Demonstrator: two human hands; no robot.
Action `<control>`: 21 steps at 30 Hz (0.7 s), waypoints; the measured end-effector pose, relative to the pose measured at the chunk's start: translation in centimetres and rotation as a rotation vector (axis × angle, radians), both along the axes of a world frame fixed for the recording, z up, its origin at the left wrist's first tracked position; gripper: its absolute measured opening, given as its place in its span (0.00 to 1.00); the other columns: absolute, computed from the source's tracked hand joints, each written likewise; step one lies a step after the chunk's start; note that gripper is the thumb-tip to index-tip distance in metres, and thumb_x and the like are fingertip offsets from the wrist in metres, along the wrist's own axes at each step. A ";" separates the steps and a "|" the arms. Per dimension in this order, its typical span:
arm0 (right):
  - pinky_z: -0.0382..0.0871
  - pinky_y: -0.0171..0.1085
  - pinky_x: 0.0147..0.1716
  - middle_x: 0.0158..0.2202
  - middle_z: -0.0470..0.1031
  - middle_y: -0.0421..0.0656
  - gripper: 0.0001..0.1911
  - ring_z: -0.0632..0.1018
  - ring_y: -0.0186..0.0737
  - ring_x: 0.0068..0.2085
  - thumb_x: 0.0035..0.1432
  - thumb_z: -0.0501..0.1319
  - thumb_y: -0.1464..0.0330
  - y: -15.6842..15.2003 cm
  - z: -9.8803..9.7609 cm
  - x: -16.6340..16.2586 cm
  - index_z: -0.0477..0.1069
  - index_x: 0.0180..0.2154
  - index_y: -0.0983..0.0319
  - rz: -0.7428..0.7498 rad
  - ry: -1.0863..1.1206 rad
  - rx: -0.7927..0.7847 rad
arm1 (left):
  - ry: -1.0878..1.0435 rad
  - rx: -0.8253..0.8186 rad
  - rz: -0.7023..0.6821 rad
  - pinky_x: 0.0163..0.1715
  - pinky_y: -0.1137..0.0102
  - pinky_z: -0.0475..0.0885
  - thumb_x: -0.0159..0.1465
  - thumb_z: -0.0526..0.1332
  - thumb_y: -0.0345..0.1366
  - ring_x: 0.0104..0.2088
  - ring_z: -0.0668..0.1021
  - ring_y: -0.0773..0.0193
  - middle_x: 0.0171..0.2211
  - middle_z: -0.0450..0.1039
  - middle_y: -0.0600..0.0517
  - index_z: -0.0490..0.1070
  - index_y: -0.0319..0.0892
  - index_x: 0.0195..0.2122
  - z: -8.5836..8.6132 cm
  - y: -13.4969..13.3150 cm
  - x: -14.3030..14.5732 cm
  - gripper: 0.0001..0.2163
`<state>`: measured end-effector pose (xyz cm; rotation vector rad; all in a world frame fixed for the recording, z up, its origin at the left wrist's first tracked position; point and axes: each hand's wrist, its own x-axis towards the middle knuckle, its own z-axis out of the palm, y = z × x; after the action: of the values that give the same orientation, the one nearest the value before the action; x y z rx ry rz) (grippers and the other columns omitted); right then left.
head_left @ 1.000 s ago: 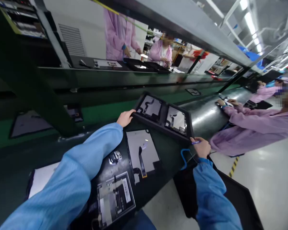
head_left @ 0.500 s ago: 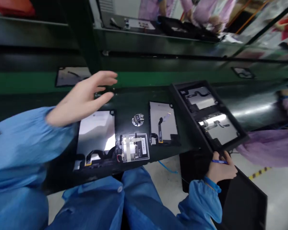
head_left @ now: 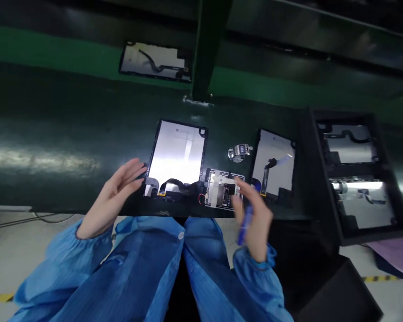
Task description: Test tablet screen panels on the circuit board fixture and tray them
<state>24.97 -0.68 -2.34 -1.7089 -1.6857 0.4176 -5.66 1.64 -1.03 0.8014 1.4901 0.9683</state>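
My left hand (head_left: 116, 197) is open, its fingertips at the lower left edge of a silver-backed tablet panel (head_left: 176, 154) lying on the dark green bench. A black flex cable runs from that panel to a circuit board with white tape (head_left: 221, 190). My right hand (head_left: 253, 217) is just over the board's right side, gripping a blue-handled tool (head_left: 244, 226). To its right lies a second panel (head_left: 273, 167) with a black flex cable. A small metal part (head_left: 239, 152) sits between the panels.
A black tray (head_left: 354, 174) holding two panels stands at the right. Another panel (head_left: 154, 62) lies on the green conveyor behind a dark upright post (head_left: 208, 44). A black bin (head_left: 342, 290) stands below the bench, and a co-worker's pink sleeve (head_left: 392, 252) shows at the right.
The view has swung along the bench. My left hand has dropped to the first panel's lower left edge. My right hand has moved from below the tray to over the circuit board, still holding the blue tool.
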 end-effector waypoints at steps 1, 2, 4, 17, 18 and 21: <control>0.75 0.51 0.56 0.57 0.76 0.47 0.20 0.78 0.49 0.57 0.67 0.59 0.66 0.8 -0.6 -2.0 0.69 0.60 0.56 0.158 -0.027 -0.055 | -0.017 -0.003 0.027 0.68 0.55 0.59 0.60 0.68 0.38 0.66 0.67 0.51 0.63 0.69 0.48 0.69 0.48 0.59 0.2 0.3 0.0 0.25; 0.72 0.53 0.61 0.61 0.73 0.50 0.24 0.74 0.51 0.62 0.68 0.58 0.66 1.5 -1.1 -3.5 0.64 0.63 0.57 0.267 -0.068 -0.083 | -0.041 -0.013 0.041 0.68 0.55 0.59 0.60 0.68 0.37 0.66 0.67 0.51 0.63 0.69 0.47 0.70 0.47 0.59 0.3 0.6 -0.1 0.25; 0.64 0.58 0.66 0.64 0.69 0.53 0.28 0.69 0.53 0.66 0.69 0.56 0.67 2.5 -2.0 -5.3 0.57 0.67 0.60 0.365 -0.147 -0.112 | -0.110 -0.055 0.048 0.66 0.53 0.61 0.59 0.68 0.36 0.65 0.68 0.50 0.62 0.70 0.46 0.70 0.45 0.59 0.4 1.5 -0.5 0.25; 0.75 0.50 0.57 0.59 0.75 0.50 0.28 0.78 0.49 0.58 0.71 0.51 0.56 5.0 -0.7 -3.3 0.59 0.67 0.57 0.263 0.347 -0.242 | -0.419 0.084 -0.284 0.33 0.69 0.70 0.68 0.53 0.41 0.31 0.72 0.62 0.32 0.74 0.47 0.81 0.40 0.47 4.3 5.7 2.9 0.19; 0.77 0.49 0.55 0.59 0.75 0.49 0.29 0.78 0.48 0.57 0.71 0.51 0.53 5.2 0.1 -2.7 0.58 0.67 0.56 0.214 0.461 -0.224 | -0.412 0.138 -0.433 0.33 0.68 0.70 0.69 0.54 0.42 0.30 0.71 0.62 0.30 0.74 0.48 0.81 0.41 0.48 4.3 5.4 3.6 0.18; 0.77 0.48 0.53 0.58 0.76 0.45 0.28 0.77 0.49 0.58 0.68 0.54 0.52 5.8 2.5 -0.9 0.63 0.65 0.54 0.099 0.589 -0.148 | -0.319 0.231 -0.831 0.38 0.67 0.70 0.70 0.57 0.41 0.34 0.73 0.61 0.34 0.77 0.48 0.82 0.44 0.48 3.2 4.1 4.5 0.15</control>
<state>24.02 5.13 0.15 -1.4128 -1.3261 1.0044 -1.15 5.69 2.20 1.2296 0.6569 0.5871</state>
